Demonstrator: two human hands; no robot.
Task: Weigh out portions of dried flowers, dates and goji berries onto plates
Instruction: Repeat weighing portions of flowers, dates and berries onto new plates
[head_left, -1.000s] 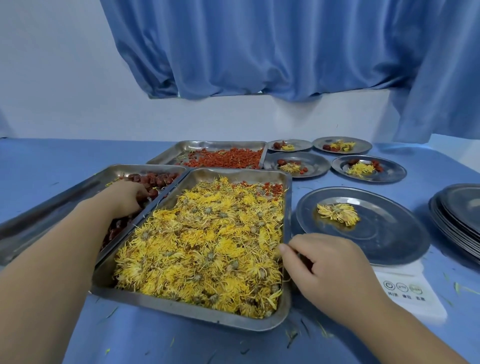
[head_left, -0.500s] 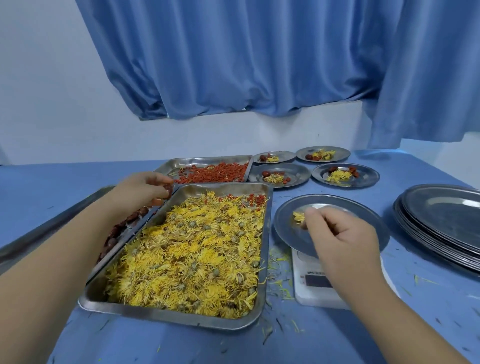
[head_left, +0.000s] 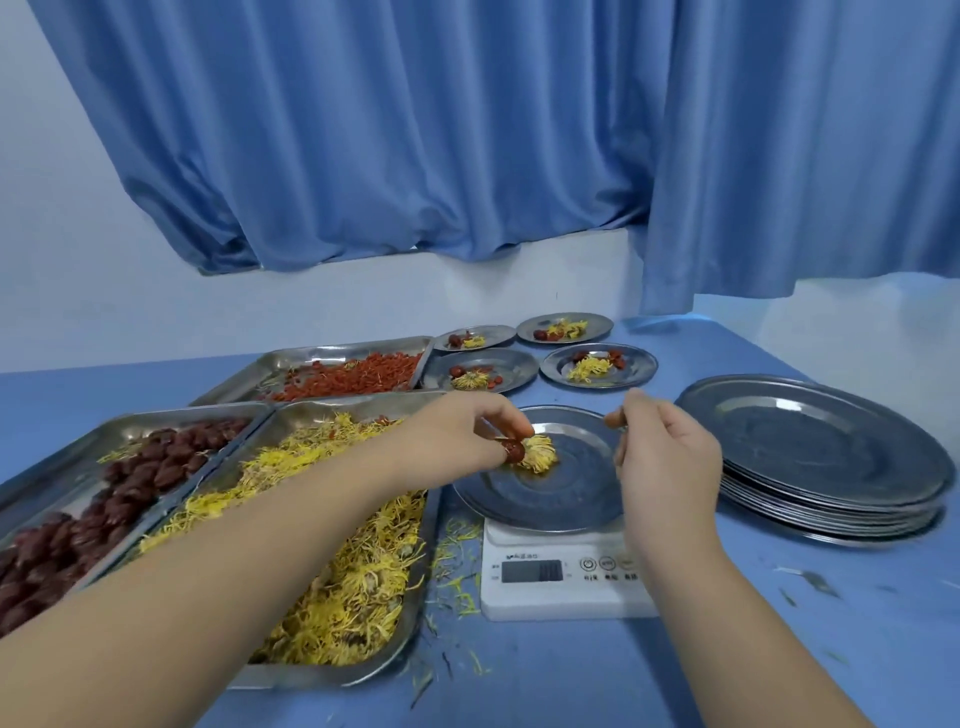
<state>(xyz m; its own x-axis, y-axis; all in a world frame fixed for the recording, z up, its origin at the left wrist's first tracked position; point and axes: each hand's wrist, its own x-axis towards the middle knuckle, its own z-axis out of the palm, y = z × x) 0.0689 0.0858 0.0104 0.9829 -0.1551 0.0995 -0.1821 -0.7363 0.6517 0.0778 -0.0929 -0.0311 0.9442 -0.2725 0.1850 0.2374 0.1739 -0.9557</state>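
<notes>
Left hand (head_left: 457, 436) pinches wrinkled dates (head_left: 511, 449) over round steel plate (head_left: 571, 488).

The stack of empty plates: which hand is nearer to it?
Right. The right hand is just left of the stack of empty plates; the left hand is farther left.

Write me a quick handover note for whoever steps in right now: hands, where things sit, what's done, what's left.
Left hand: pinching a date, lowering it onto the plate on the scale beside its flower portion.
Right hand: over the plate's right rim; contents unclear.
Trays: dates, flowers, goji berries.
Done: four filled plates at the back.
Left: finish this plate, then the empty stack.
</notes>
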